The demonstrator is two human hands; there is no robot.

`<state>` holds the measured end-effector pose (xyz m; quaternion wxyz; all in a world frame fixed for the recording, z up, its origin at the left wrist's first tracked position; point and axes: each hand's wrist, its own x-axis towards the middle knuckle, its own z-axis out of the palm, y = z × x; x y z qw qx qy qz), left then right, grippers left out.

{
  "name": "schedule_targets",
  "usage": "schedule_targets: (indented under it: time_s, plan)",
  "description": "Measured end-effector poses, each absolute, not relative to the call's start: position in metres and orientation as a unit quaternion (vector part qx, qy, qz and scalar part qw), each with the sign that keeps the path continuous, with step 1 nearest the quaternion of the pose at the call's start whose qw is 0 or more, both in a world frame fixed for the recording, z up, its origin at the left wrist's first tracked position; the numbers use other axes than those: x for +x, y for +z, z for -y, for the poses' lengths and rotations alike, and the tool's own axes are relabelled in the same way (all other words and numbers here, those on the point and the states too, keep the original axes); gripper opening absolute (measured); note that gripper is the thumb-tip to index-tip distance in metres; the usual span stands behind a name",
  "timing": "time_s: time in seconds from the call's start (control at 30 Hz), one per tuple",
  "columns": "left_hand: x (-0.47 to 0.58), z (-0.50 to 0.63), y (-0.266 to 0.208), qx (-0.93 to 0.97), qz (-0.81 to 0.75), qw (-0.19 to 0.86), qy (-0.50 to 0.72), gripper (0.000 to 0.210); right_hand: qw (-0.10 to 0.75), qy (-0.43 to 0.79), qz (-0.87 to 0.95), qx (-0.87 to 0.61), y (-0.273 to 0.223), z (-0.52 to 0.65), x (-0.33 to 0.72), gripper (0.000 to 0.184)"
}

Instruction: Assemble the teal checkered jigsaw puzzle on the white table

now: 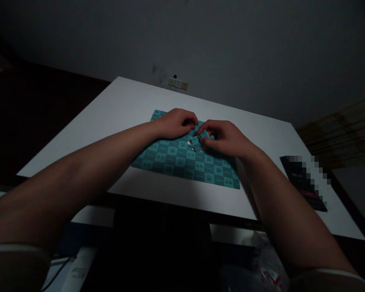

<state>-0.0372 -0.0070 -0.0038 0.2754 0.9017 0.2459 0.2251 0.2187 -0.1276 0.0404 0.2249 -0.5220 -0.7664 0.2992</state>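
Note:
A teal checkered mat (187, 162) with paw prints lies on the white table, under both hands. My left hand (180, 121) rests on its upper part, fingers curled down and inward; what they hold, if anything, is hidden. My right hand (223, 136) reaches in from the right, its thumb and fingers closed at a small, irregular teal piece with white edges (195, 143). This piece sits on the mat between the hands and blends into the pattern. Its exact kind is too dim and small to make out.
The white table (158, 184) backs onto a grey wall with sockets (178, 83). A dark flat packet (302, 182), partly pixelated, lies at the table's right. Below the front edge are a clear plastic bag (269, 263) and a white object (80, 267) with a cable.

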Motion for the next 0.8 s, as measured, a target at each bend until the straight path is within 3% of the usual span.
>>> schedule_targets:
  time_s: [0.17, 0.37, 0.8]
  plan:
    - [-0.037, 0.006, -0.004, 0.903, -0.251, 0.268, 0.222, 0.036, 0.160, 0.294, 0.792, -0.510, 0.043, 0.129, 0.214, 0.027]
    - [-0.037, 0.006, -0.006, 0.904, -0.243, 0.267, 0.229, 0.035, 0.173, 0.290, 0.758, -0.558, 0.051, 0.131, 0.212, 0.032]
    - [-0.037, 0.007, -0.005, 0.902, -0.249, 0.278, 0.217, 0.033, 0.102, 0.245, 0.765, -0.587, 0.057, 0.134, 0.204, 0.022]
